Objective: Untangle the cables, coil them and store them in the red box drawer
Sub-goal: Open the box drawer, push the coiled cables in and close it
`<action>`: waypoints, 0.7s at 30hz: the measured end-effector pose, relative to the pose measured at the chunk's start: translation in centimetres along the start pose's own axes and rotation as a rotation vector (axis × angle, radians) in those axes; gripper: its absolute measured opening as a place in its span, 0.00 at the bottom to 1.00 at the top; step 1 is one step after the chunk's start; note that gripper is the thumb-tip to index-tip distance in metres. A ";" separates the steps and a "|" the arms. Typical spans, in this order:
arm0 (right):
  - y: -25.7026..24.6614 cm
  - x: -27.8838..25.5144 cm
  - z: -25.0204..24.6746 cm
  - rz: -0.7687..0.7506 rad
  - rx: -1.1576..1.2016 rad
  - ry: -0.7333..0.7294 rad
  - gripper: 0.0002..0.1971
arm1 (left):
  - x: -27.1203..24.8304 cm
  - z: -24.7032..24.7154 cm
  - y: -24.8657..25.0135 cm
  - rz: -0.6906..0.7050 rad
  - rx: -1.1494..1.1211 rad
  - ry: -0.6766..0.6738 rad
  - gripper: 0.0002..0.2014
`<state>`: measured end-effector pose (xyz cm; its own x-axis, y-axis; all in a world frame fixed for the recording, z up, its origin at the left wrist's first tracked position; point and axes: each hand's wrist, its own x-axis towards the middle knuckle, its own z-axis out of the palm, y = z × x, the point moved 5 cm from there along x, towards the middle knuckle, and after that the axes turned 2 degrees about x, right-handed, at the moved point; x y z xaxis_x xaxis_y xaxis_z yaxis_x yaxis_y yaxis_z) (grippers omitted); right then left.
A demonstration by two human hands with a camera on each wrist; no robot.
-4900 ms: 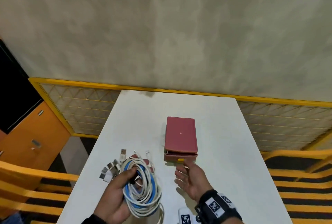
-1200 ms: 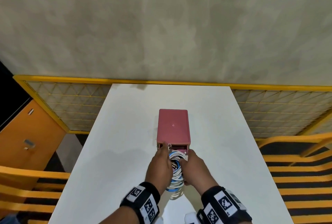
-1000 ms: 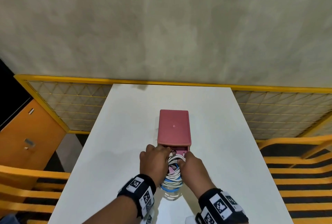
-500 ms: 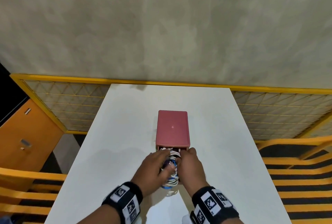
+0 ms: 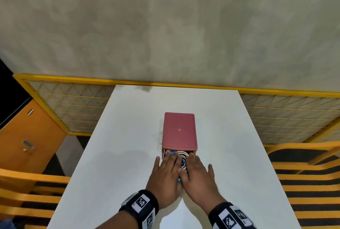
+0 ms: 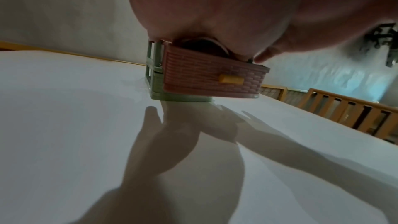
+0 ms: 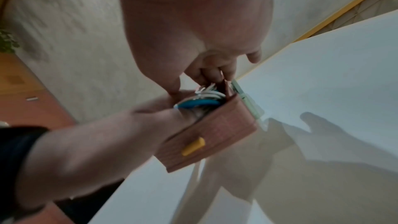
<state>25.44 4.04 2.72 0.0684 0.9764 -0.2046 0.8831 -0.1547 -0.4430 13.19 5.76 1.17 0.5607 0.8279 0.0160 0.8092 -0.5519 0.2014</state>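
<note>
Cables [image 5: 181, 156] now pressed down into the open drawer [image 7: 212, 140], no longer lifted above it. Left hand [image 5: 166, 177], right hand [image 5: 197, 175]: each grip released, fingers flat on coil. Closing drawer remains.

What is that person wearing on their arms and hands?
The left hand and right hand are bare: no gloves or rings show. Each wrist carries a black band bearing white square tags printed with black-and-white checker-like patterns. No sleeve shows below the bands.
</note>
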 end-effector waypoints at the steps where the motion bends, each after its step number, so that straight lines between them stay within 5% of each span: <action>1: 0.3 -0.1 0.2 -0.011 -0.077 -0.035 0.29 | -0.1 0.2 0.0 0.016 -0.001 -0.006 0.35; 5: 1.2 -0.2 0.8 -0.123 -0.281 -0.037 0.35 | -0.8 1.0 -0.9 0.087 0.103 -0.039 0.37; 14: 1.9 0.1 1.4 -0.112 -0.378 0.039 0.28 | -0.1 0.8 -0.3 -0.057 0.129 -0.035 0.27; 21: 2.8 -0.6 1.8 -0.156 -0.362 -0.038 0.44 | -2.2 1.7 -1.2 0.190 0.162 0.032 0.28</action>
<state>27.03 2.71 0.02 -0.0908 0.9767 -0.1945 0.9885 0.0647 -0.1367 11.26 4.49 -0.75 0.7013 0.7094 0.0703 0.7092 -0.7043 0.0327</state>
